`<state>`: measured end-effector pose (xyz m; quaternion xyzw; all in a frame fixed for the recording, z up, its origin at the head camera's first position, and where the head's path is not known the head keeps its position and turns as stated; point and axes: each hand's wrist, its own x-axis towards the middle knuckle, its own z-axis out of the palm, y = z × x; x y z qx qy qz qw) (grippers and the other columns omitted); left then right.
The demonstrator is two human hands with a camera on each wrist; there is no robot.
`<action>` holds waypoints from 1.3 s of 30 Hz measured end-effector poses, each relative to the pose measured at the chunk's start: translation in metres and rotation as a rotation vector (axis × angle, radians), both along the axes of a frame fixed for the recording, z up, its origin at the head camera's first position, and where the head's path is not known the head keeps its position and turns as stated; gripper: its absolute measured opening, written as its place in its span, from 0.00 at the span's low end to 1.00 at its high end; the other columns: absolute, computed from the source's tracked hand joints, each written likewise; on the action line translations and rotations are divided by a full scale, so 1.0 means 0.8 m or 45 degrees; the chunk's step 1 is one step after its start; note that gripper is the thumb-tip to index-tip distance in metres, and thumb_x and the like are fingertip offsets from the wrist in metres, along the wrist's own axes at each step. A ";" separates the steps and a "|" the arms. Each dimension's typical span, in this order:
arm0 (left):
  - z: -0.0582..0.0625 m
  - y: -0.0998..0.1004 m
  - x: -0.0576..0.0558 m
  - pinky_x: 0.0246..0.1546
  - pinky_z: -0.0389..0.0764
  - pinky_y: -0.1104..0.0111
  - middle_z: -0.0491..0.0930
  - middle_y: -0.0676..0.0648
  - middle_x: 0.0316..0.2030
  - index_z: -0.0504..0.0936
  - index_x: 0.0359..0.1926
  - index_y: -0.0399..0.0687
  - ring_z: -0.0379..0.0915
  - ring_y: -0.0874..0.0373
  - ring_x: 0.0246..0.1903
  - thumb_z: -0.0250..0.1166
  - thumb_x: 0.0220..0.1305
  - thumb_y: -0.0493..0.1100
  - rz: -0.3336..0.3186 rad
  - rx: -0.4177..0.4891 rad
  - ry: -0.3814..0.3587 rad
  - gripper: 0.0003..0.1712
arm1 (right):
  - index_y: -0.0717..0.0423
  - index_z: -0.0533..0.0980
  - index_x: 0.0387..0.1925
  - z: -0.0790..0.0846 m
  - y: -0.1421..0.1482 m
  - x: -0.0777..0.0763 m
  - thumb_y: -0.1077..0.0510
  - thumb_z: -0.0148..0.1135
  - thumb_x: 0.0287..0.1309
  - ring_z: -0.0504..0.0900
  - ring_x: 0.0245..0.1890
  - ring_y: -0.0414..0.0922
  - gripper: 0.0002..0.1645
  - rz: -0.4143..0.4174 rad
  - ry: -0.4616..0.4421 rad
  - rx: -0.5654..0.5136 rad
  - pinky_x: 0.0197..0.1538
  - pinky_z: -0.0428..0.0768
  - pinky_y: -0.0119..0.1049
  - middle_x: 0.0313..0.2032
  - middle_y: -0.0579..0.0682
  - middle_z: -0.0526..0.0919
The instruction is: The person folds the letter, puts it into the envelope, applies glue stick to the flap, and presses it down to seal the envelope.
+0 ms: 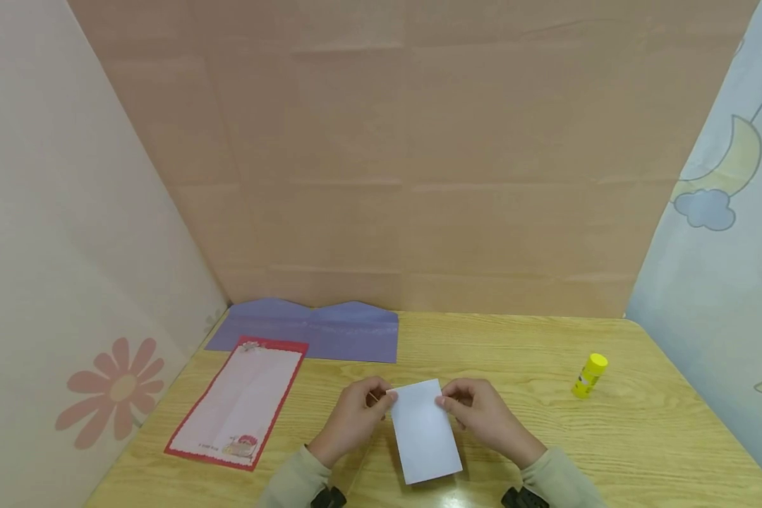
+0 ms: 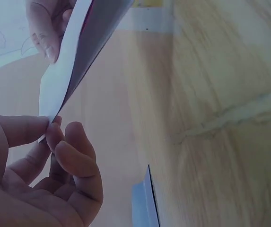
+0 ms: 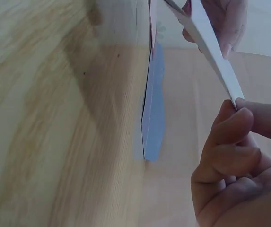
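Wht ppr (image 1: 426,436) btwn LH (image 1: 353,413), RH (image 1: 486,418)

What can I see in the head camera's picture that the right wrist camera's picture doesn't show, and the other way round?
Only the head view shows the yellow glue stick, the moon drawing and the broad face of the white paper. Only the right wrist view shows that paper nearly edge-on and the right hand close up. Both show the left hand and right hand pinching the white paper, plus the purple-blue paper and the wooden table.
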<state>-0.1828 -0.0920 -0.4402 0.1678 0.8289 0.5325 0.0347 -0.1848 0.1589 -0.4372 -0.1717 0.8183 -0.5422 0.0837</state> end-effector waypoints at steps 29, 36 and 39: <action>-0.008 -0.032 -0.058 0.62 0.64 0.37 0.72 0.28 0.61 0.72 0.66 0.31 0.58 0.26 0.65 0.59 0.71 0.51 0.192 -0.652 0.008 0.32 | 0.67 0.83 0.41 -0.012 0.011 -0.001 0.59 0.66 0.63 0.79 0.29 0.44 0.12 -0.157 -0.004 0.082 0.26 0.81 0.34 0.33 0.53 0.84; -0.009 -0.038 -0.077 0.65 0.58 0.37 0.62 0.26 0.68 0.70 0.68 0.36 0.48 0.25 0.69 0.57 0.71 0.55 0.258 -0.791 -0.076 0.35 | 0.63 0.84 0.39 -0.016 0.013 0.000 0.58 0.69 0.61 0.80 0.31 0.43 0.11 -0.206 0.026 0.123 0.31 0.80 0.32 0.35 0.52 0.86; -0.007 -0.038 -0.078 0.66 0.57 0.35 0.58 0.25 0.70 0.70 0.68 0.35 0.44 0.23 0.71 0.58 0.70 0.56 0.249 -0.774 -0.125 0.36 | 0.64 0.84 0.39 -0.017 0.015 0.001 0.58 0.69 0.61 0.81 0.32 0.43 0.11 -0.201 0.033 0.148 0.31 0.80 0.32 0.35 0.52 0.86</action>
